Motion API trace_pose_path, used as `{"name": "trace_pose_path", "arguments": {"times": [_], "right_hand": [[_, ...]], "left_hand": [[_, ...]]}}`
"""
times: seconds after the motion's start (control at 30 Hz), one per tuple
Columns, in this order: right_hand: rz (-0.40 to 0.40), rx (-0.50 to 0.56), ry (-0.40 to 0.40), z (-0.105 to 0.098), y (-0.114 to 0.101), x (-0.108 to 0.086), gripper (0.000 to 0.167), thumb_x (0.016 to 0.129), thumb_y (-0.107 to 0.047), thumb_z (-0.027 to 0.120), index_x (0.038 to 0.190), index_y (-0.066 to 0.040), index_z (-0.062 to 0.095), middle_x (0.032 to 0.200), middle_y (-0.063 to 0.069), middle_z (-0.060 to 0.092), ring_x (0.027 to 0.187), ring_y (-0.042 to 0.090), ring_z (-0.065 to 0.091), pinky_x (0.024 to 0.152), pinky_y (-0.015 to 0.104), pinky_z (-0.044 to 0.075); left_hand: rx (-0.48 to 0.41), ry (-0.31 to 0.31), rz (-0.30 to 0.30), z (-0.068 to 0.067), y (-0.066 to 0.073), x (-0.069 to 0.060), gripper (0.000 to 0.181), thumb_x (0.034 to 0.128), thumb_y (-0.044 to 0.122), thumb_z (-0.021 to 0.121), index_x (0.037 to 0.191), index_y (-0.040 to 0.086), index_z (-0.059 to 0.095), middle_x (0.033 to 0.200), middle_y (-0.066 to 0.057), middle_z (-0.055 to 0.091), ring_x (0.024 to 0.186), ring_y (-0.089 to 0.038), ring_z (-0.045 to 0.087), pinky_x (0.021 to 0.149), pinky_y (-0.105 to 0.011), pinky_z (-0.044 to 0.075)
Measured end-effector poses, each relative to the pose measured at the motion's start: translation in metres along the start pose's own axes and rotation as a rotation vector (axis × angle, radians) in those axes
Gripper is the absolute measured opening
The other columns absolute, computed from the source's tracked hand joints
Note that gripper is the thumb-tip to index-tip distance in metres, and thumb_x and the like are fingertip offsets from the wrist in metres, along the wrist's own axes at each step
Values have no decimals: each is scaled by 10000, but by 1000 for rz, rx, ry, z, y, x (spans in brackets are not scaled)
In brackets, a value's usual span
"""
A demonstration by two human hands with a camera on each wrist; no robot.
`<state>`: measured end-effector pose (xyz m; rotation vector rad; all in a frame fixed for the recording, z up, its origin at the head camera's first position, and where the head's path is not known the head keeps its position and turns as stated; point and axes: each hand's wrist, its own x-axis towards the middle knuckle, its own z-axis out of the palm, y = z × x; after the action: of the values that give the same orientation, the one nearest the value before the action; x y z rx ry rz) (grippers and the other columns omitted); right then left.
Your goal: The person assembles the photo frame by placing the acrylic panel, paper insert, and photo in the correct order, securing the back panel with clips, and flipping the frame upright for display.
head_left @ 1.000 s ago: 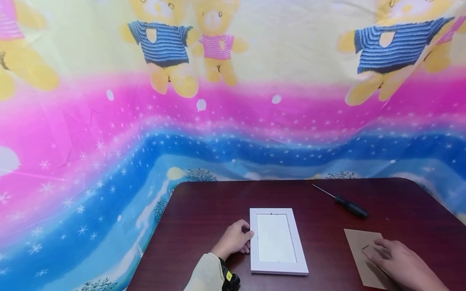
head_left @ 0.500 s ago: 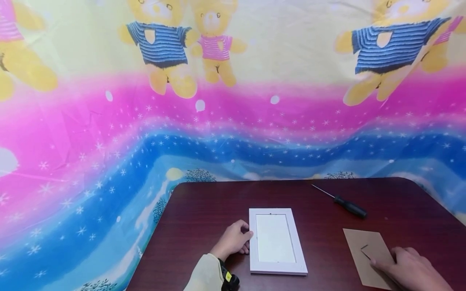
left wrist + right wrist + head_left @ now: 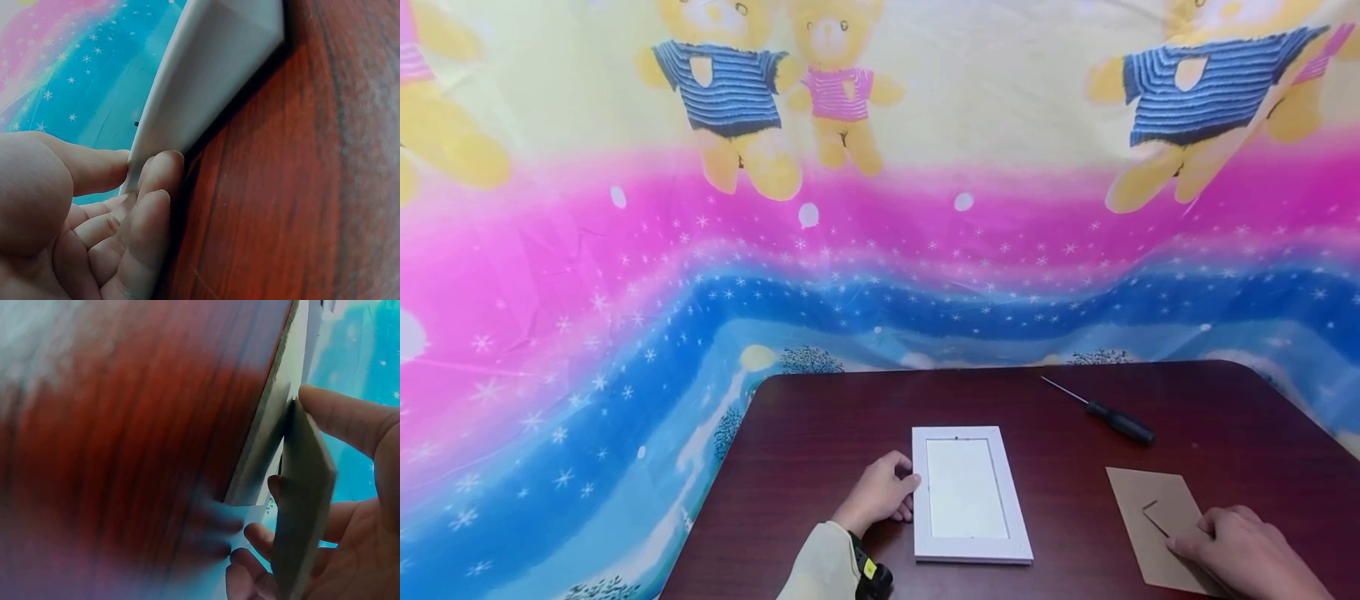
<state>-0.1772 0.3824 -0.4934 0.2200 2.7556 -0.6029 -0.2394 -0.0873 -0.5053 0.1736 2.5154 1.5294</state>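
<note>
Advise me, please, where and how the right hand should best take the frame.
Probably grip the frame by its long right border, coming from the right: nothing covers that side, the border is straight, and the left hand pinches the opposite edge.

No text or numbers can be read.

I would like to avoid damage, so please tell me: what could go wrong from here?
The right hand holds the flap angled out from the board; forced further, it might crease or tear.

The left hand pinches the frame at one side only, so a bump could perhaps turn it.

The screwdriver lies beyond the board, and a wide sweep of the right hand might knock it.
</note>
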Motion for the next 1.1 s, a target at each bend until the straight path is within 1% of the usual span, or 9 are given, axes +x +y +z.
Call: {"name": "trace_pose_path", "arguments": {"times": [0.13, 0.3, 0.53, 0.73, 0.8, 0.87, 0.93, 0.97, 1.1], "right_hand": [[18, 46, 2, 1, 0, 0, 515, 801, -550, 708, 702, -95, 488, 596, -24, 356, 547, 151, 356, 533, 314, 284], [38, 65, 17, -2, -6, -4, 487, 804, -526, 688, 743, -86, 491, 614, -3, 377, 574, 171, 384, 547, 331, 292], [24, 83, 31, -8, -11, -9, 482, 835, -553, 662, 777, -92, 534, 653, 17, 408, 631, 189, 414, 567, 346, 296], [0, 75, 39, -12, -16, -10, 522, 830, -590, 654, 864, -75, 577, 742, 31, 498, 688, 200, 456, 570, 349, 326], [3, 70, 35, -13, -18, -9, 627, 814, -607, 665, 955, -1, 590, 810, 115, 557, 735, 255, 513, 593, 374, 389], [13, 59, 34, -13, -19, -8, 784, 786, -639, 679, 1088, 75, 561, 923, 236, 581, 815, 358, 551, 637, 432, 445], [31, 47, 32, -13, -20, -6, 975, 755, -672, 690, 1237, 146, 468, 1081, 357, 540, 938, 484, 537, 696, 514, 471], [44, 39, 32, -13, -20, -5, 1067, 739, -685, 696, 1293, 179, 401, 1168, 404, 488, 1009, 542, 499, 728, 560, 468], [79, 29, 36, -10, -23, -3, 1164, 725, -681, 712, 1323, 235, 314, 1229, 459, 399, 1077, 611, 424, 782, 619, 447]], "left_hand": [[-2, -3, -1, 0, -1, -1, 206, 954, 170, 647, 1085, 34, 564, 614, -79, 601, 457, -189, 601, 435, -312, 517], [-4, -8, -4, 1, -2, -1, 211, 956, 174, 644, 1091, 34, 563, 608, -76, 605, 458, -192, 603, 437, -316, 518], [1, -18, -15, 0, -1, -1, 224, 960, 189, 641, 1106, 39, 563, 615, -74, 609, 475, -202, 611, 453, -325, 522], [4, -16, -15, -2, 2, 0, 220, 961, 191, 639, 1104, 42, 561, 619, -74, 611, 480, -205, 611, 459, -328, 524], [2, -16, -13, -2, 1, 1, 217, 961, 187, 637, 1101, 40, 560, 618, -74, 613, 479, -205, 611, 459, -328, 524], [-4, -18, -15, -2, 1, 2, 219, 961, 185, 637, 1104, 39, 559, 619, -75, 614, 479, -206, 611, 459, -329, 524], [-10, -20, -17, -2, 0, 2, 220, 961, 183, 637, 1106, 38, 558, 618, -76, 615, 479, -207, 610, 458, -330, 524], [-10, -21, -20, -2, 0, 2, 220, 961, 182, 637, 1108, 39, 558, 620, -76, 616, 480, -206, 611, 459, -330, 524], [-12, -25, -24, -2, 0, 2, 223, 960, 187, 638, 1110, 44, 556, 622, -74, 615, 482, -202, 611, 460, -326, 524]]}}
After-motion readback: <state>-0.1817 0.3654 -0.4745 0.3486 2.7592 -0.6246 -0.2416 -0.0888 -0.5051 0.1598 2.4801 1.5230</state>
